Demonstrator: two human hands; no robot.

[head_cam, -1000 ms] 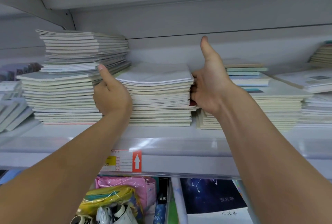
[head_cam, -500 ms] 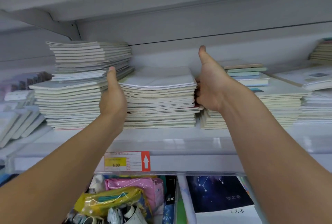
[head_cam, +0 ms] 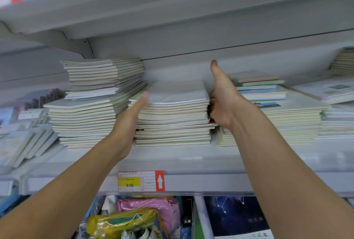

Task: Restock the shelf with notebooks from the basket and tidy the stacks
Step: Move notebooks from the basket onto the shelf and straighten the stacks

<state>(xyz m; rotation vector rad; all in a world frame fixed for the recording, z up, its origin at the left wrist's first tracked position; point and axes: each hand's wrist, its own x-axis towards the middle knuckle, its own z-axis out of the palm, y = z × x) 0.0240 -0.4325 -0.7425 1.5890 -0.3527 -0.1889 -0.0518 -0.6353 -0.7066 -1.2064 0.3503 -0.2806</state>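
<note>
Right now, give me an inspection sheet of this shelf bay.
Surface: white shelf, bare along its front edge.
Job's things: middle stack of notebooks, edges uneven; taller left stack leaning; right stack. Basket not in view.
Clutter: price tag on the rail; pink pouch and yellow packet below.
Grippers: left hand flat against the middle stack's left side; right hand against its right side, thumb up.
Cables: nothing seen.
Surroundings: upper shelf overhead.
</note>
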